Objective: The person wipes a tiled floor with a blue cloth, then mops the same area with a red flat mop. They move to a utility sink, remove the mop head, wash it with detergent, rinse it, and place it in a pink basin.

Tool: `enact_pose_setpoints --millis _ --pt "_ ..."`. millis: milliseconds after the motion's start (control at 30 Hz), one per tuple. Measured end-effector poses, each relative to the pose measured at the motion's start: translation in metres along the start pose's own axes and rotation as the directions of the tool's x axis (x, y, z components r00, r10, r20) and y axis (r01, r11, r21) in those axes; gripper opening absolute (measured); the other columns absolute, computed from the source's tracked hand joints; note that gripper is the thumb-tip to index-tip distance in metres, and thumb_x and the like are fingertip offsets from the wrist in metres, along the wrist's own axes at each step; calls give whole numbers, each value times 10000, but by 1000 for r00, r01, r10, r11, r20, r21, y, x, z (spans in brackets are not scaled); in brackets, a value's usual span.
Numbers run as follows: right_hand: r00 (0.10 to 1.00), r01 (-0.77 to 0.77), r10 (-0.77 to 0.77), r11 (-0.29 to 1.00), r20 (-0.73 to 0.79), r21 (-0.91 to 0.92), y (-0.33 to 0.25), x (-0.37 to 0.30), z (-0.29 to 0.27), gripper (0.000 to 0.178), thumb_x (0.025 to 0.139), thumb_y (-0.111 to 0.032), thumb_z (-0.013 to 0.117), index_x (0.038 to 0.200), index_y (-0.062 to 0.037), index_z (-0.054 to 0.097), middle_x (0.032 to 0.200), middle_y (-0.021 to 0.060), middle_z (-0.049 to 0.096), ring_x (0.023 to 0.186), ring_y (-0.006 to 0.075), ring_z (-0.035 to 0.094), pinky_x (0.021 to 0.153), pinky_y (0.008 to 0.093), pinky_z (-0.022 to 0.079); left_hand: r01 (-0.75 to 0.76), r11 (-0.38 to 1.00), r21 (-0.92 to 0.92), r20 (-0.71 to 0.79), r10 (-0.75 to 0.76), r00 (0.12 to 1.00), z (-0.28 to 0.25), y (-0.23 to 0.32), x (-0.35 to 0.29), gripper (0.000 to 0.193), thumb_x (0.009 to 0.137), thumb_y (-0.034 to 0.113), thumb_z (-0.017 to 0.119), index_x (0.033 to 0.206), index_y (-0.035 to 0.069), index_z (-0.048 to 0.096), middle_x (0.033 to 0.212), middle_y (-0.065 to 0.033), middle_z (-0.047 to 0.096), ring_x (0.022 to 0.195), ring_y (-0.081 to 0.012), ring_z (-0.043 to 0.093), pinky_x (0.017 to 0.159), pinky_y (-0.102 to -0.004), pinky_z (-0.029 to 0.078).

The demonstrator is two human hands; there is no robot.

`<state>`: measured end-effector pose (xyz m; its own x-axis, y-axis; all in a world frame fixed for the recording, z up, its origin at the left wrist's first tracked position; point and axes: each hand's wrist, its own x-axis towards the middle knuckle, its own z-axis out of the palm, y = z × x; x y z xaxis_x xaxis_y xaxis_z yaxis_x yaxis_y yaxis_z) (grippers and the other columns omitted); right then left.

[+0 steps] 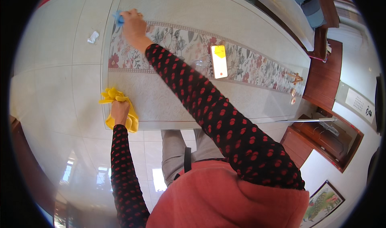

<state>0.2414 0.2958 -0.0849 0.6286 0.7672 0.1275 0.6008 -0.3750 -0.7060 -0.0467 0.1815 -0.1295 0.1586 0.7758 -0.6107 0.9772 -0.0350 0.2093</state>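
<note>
My right hand [134, 28] reaches across to the far left corner of the table, its fingers closed on a small light-blue cloth [119, 18] that is mostly hidden under them. At the near left corner, my left hand [120, 112] grips yellow rubber gloves [132, 122]. Their fingers stick out above my fist and the rest hangs below it, at the table's edge. Beneath my right hand and forearm runs a floral table runner [173, 39], laid lengthwise on the pale table [181, 7].
A lit phone [219, 62] lies on the runner, right of my right forearm. A crumpled white tissue [93, 37] is on the tiled floor beyond the table's left edge. Small ornaments [296, 78] stand at the table's right end, with brown wooden cabinets [323, 71] beyond.
</note>
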Motion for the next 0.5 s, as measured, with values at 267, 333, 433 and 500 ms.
enact_pose_setpoints --millis 267,333,433,500 --pt "990 110 -46 845 133 -523 268 19 -199 381 800 -77 607 1141 -236 669 1140 49 647 1036 355 618 840 457 530 47 999 3 74 -47 996 -1 -10 8 369 839 295 553 941 -39 673 939 -280 681 876 -442 661 756 -498 540" --pt "996 69 -20 766 84 -638 325 -18 -268 388 809 -73 611 1163 -223 654 1155 36 642 1066 345 606 864 451 519 -53 997 56 45 50 998 -2 -13 9 344 853 288 547 994 -1 671 975 -278 682 903 -427 666 727 -473 557" --pt "984 -178 114 682 -137 -710 382 -112 -344 406 797 -32 590 1157 -212 640 1107 52 624 1032 341 604 835 431 518 23 999 -36 105 -19 994 -1 -14 8 378 856 301 544 997 -33 648 991 -286 679 888 -441 667 729 -487 550" --pt "963 -269 163 646 -215 -714 396 -193 -374 445 827 -13 557 1227 -203 604 1162 71 594 1074 342 564 872 433 494 32 999 18 25 -32 999 -1 -6 7 407 860 315 548 1000 -60 621 985 -282 678 867 -444 668 734 -491 543"
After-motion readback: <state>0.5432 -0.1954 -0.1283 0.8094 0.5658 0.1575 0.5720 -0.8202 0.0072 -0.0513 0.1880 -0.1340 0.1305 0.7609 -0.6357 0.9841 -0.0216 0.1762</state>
